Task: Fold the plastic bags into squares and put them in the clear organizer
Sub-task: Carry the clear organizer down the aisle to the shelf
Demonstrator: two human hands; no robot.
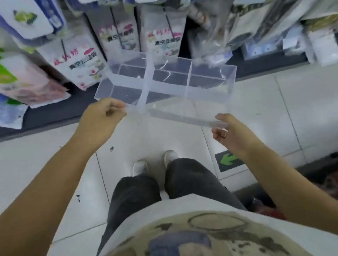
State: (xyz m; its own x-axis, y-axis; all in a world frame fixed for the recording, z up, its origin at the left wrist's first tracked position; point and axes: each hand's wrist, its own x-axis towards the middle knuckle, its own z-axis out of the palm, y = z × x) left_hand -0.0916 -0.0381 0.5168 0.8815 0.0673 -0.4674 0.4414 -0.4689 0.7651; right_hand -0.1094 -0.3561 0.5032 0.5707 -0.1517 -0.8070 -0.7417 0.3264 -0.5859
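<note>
1. Printed shirt (196, 239) fills the bottom of the view, with dark trousers (133, 192) and pale shoes (140, 167) past it on the tile floor (317, 101).
2. Left hand (100, 118) is curled up, thumb and fingers pinching the near-left end of the organizer (165, 80) rim.
3. Right hand (229, 134) pinches the near-right corner of that same rim. Something small and shiny sits on one finger, too blurry to say what.
4. Organizer is up in the air between both hands, out in front of the person and over the floor. It's tilted so the open top faces the camera, and clear dividers split it into compartments.
5. Right behind it hang rows of packs (75, 60) on a shop rack, pretty blurred.
6. Green arrow sticker (229, 160) is on the floor, just under the right wrist in the view.
</note>
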